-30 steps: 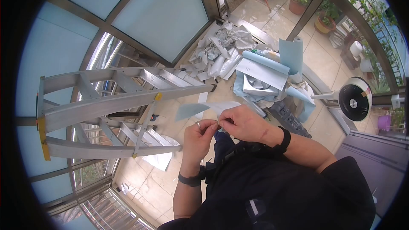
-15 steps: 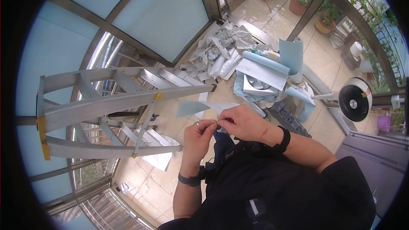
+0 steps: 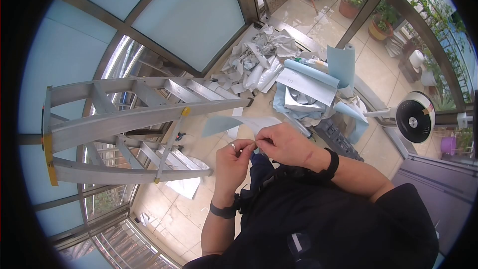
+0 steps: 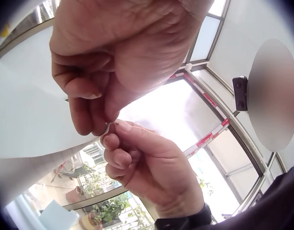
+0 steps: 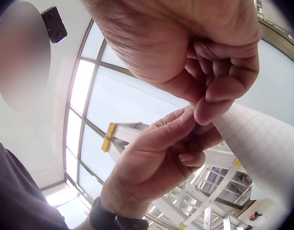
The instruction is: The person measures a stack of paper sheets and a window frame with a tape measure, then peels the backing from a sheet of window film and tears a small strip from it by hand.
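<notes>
My left hand [image 3: 231, 165] and right hand [image 3: 288, 144] meet fingertip to fingertip in front of my body. Each one pinches thumb against forefinger at the edge of a sheet of film [image 3: 218, 126]. One face of this sheet is pale blue; the other, in the right wrist view, is white backing paper [image 5: 264, 143] with a printed grid. It curves away beyond the fingers and fills the left side of the left wrist view. A thin white edge shows between the fingertips there. The exact corner being pinched is mostly hidden by the fingers.
An aluminium stepladder [image 3: 124, 119] stands close on the left. Ahead lie crumpled paper [image 3: 269, 45], blue film rolls [image 3: 311, 73] and a dark grey case [image 3: 340, 140] on the tiled floor. A fan [image 3: 413, 119] stands at the right, near a framed glass doorway.
The hands stay pinched together in nearly the same spot, with only slight finger movement. The free end of the sheet sways slightly left.
</notes>
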Demonstrator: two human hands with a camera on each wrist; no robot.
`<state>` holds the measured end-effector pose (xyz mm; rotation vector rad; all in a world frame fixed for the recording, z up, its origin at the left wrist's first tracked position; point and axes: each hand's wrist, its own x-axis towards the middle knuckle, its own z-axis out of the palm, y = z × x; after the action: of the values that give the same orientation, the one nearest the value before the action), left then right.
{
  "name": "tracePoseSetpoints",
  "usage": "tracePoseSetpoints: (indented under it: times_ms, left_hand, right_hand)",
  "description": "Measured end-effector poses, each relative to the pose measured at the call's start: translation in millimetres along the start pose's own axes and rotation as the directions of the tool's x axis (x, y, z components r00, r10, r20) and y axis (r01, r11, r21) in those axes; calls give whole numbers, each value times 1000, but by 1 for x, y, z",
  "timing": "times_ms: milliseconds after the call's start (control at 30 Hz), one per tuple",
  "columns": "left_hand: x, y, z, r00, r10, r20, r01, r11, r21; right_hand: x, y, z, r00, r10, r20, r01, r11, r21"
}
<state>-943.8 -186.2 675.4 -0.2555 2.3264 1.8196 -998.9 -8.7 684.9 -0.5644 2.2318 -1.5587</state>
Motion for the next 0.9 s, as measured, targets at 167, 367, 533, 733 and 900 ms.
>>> tracePoseSetpoints:
  times_ms: [167, 367, 533, 733, 900]
  left_hand:
    - [0, -4, 1, 1000, 27, -3, -27, 1000, -3]
    - [2, -3, 0, 1000, 15, 10, -15, 1000, -28]
    - [2, 6, -1, 997, -63, 40, 66, 995, -80]
    - [6, -3, 3, 1000, -12, 24, 12, 999, -30]
    - [8, -1, 6, 1000, 4, 17, -3, 998, -60]
  right_hand:
    - [0, 0, 1, 1000, 10, -5, -10, 1000, 6]
    - [0, 3, 0, 1000, 15, 10, -15, 999, 32]
    - [0, 3, -2, 999, 31, 33, -33, 999, 43]
    - [1, 5, -3, 999, 37, 31, -38, 998, 56]
    - [3, 6, -6, 997, 62, 44, -66, 994, 90]
